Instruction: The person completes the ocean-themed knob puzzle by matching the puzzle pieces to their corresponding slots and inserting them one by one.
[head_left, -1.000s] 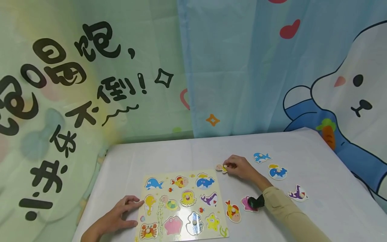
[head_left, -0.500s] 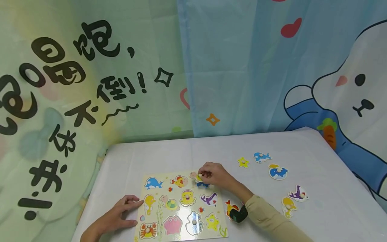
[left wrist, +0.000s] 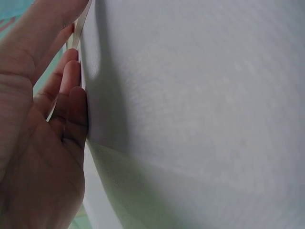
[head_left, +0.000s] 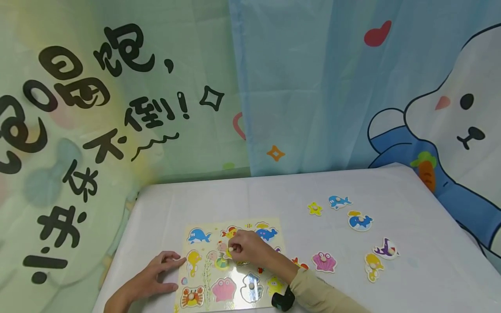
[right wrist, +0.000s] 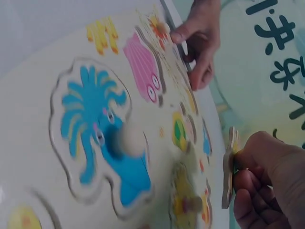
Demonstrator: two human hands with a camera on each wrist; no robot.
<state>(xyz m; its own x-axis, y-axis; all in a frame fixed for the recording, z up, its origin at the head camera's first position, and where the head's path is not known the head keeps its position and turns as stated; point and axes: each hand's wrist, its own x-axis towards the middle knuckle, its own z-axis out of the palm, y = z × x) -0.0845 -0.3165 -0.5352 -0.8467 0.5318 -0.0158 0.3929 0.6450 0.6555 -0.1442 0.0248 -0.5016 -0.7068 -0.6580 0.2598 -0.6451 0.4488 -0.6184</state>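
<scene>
My right hand [head_left: 254, 252] pinches a turtle puzzle piece [head_left: 222, 247] by its knob, close over the upper middle of the puzzle board [head_left: 197, 282]. In the right wrist view the wooden turtle piece [right wrist: 228, 174] is seen edge-on, apart from the board. The printed turtle recess [head_left: 222, 264] lies just below it in the head view. My left hand [head_left: 158, 271] touches the board's left edge with fingers extended. Knobbed crab [head_left: 192, 298] and blue tentacled [head_left: 252, 289] pieces sit in the board. A yellow octopus piece [right wrist: 183, 200] is partly hidden by my right hand in the head view.
Loose pieces lie right of the board: star [head_left: 315, 208], whale [head_left: 339, 202], hatted whale [head_left: 360, 221], purple fish [head_left: 386, 248], yellow seahorse [head_left: 374, 267], pink shell [head_left: 324, 262] and a partly covered red fish [head_left: 299, 263]. A printed curtain [head_left: 289, 87] hangs behind the white table [head_left: 219, 200].
My right hand has carried the turtle piece leftward, from beside the board's top right corner to over its upper middle. My left hand stays at the left edge.
</scene>
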